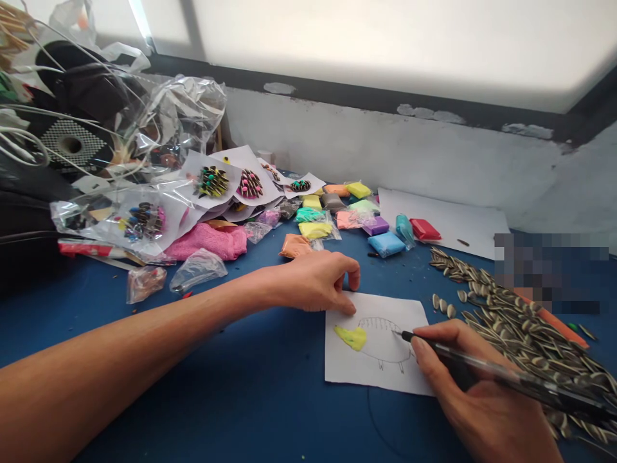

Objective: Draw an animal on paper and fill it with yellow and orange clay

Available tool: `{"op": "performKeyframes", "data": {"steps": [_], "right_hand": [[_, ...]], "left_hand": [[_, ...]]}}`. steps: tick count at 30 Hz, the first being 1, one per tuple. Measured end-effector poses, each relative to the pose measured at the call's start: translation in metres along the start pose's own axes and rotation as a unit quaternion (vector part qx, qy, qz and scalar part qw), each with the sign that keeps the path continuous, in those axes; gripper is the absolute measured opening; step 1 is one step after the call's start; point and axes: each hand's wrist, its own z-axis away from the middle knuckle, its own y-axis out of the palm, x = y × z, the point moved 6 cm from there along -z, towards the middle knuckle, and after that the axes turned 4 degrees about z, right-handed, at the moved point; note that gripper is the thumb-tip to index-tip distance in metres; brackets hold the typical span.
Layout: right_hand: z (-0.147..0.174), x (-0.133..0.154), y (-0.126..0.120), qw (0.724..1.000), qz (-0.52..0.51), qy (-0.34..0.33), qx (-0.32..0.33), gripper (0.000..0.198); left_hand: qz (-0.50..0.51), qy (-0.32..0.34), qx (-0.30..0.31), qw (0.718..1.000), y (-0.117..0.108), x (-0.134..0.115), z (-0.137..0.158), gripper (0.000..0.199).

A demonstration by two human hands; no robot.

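Observation:
A small white sheet of paper [347,372] lies on the blue table. It bears a drawn animal outline with a rounded body, short legs and rows of short strokes along the back. Yellow-green modelling clay [352,338] covers the head end at the left. My left hand [321,280] rests at the sheet's top left corner, thumb pressed on the paper and fingers loosely bent, apart from the thumb. A black pen [486,366] is pinched between the thumb and fingers of my right hand [482,392]; its tip meets the upper right of the outline.
Sunflower seeds [535,334] are heaped along the right. Wrapped clay packs [385,244] lie behind the sheet, near another white paper [453,215]. Finished seed-and-clay pieces [213,181], a pink cloth [209,241] and clear plastic bags [180,109] crowd the left. A wall [337,132] closes the back.

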Motion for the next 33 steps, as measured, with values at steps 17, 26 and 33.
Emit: {"op": "performKeyframes", "data": {"steps": [17,26,33], "right_hand": [[0.0025,-0.0063,-0.0061,0.999,0.042,0.005,-0.014,0.017],[0.0038,-0.0063,-0.0025,1.0,0.002,0.024,0.014,0.014],[0.0032,-0.0048,-0.0038,1.0,0.002,0.022,0.012,0.015]], "left_hand": [[0.006,0.009,0.002,1.0,0.0014,0.001,0.0,0.032],[0.001,0.004,0.004,1.0,0.0016,0.0013,-0.0003,0.034],[0.005,0.001,0.01,1.0,0.0022,0.0018,0.0,0.037]]}}
